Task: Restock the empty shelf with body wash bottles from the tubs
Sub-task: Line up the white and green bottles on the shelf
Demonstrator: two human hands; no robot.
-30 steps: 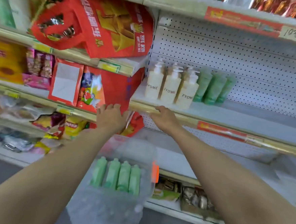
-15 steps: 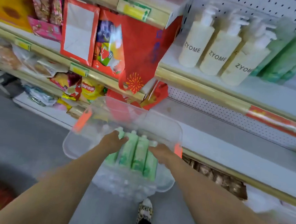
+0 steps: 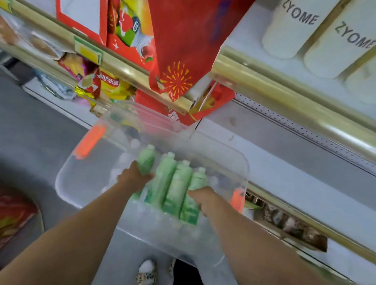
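A clear plastic tub (image 3: pixel 87 171) with orange latches sits low in front of the shelves. Several green body wash bottles lie side by side in it. My left hand (image 3: pixel 133 177) grips the leftmost green bottle (image 3: pixel 146 159), which is tilted up out of the row. At the row's right end, my right hand (image 3: pixel 203 198) holds the rightmost green bottle (image 3: pixel 193 198). The shelf (image 3: pixel 252 42) at the upper right carries white ZYOME pump bottles (image 3: pixel 288 24) standing upright.
A gold shelf edge (image 3: pixel 275 88) runs above the tub. Red gift bags (image 3: pixel 186 31) and snack packs (image 3: pixel 111 85) fill the left shelves. A lower grey shelf (image 3: pixel 291 172) lies behind the tub. My shoes (image 3: pixel 147 275) are on the floor below it.
My view dropped from the shelf to the tub. Both hands came down from the shelf edge into the tub and took hold of green bottles; the left bottle now tilts up.
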